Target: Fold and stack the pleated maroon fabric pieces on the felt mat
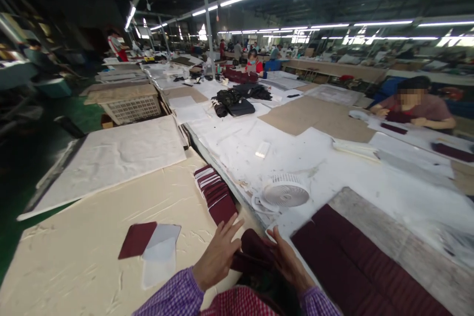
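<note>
- The left hand [218,254], fingers spread open, rested against a bundle of maroon fabric pieces [254,249] at the cream table's [74,256] edge.
- The right hand [287,259], thumb raised, cupped the same bundle from the other side; whether its fingers gripped could not be told.
- Just beyond the left fingertips lay a fanned stack of maroon pieces [217,195].
- Left of the hands lay a single maroon piece [137,239] touching white pieces [161,252].
- Beyond the right hand stood a small white fan [285,192]; rows of maroon panels [355,266] stretched to its right.

A dark maroon fabric piece [255,252], soft and folded, lies at six o'clock between both hands, low over the cream surface [92,256].
</note>
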Demonstrator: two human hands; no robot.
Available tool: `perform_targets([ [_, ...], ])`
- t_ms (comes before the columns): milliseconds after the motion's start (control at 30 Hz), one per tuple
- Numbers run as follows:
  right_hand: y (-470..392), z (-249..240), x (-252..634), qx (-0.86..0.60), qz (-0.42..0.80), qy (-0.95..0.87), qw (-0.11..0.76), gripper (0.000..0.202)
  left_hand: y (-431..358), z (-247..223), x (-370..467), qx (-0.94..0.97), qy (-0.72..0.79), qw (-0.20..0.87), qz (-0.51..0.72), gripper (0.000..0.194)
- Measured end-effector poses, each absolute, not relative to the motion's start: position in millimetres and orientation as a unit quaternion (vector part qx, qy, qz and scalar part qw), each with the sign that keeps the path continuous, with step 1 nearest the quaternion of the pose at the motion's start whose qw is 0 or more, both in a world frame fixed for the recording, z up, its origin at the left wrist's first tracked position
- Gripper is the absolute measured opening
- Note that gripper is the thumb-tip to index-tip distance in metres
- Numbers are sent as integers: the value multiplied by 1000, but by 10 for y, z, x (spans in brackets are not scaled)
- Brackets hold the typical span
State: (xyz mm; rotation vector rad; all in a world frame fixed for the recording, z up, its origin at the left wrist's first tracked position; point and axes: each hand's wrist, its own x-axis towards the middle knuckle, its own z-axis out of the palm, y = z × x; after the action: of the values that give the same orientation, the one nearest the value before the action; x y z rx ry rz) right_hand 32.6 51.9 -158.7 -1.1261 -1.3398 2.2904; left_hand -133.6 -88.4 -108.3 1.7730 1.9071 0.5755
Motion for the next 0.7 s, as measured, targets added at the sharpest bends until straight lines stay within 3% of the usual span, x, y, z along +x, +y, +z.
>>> perform_targets([
  [133, 540, -1319, 323, -323, 811, -464, 150, 69, -795, -939, -1326, 600, 676, 307, 299, 23],
  [267, 583, -943, 432, -286, 746, -580, 157, 56, -582, -816, -1368, 562, 670, 343, 342, 13],
  [433, 637, -593, 537, -285, 635, -699, 162, 79, -256, -686, -1363, 500, 637, 404, 426, 12],
  [533, 718, -487, 581, -374, 569, -683, 264, 54, -105, -639, -1299, 450, 609, 402, 515, 32],
  [633, 799, -356, 627, -381, 579, -606, 389, 49, -37, -598, -1145, 374, 539, 436, 616, 47],
  [700, 809, -248, 629, -365, 582, -567, 453, 47, -20, -573, -994, 273, 421, 522, 690, 51],
])
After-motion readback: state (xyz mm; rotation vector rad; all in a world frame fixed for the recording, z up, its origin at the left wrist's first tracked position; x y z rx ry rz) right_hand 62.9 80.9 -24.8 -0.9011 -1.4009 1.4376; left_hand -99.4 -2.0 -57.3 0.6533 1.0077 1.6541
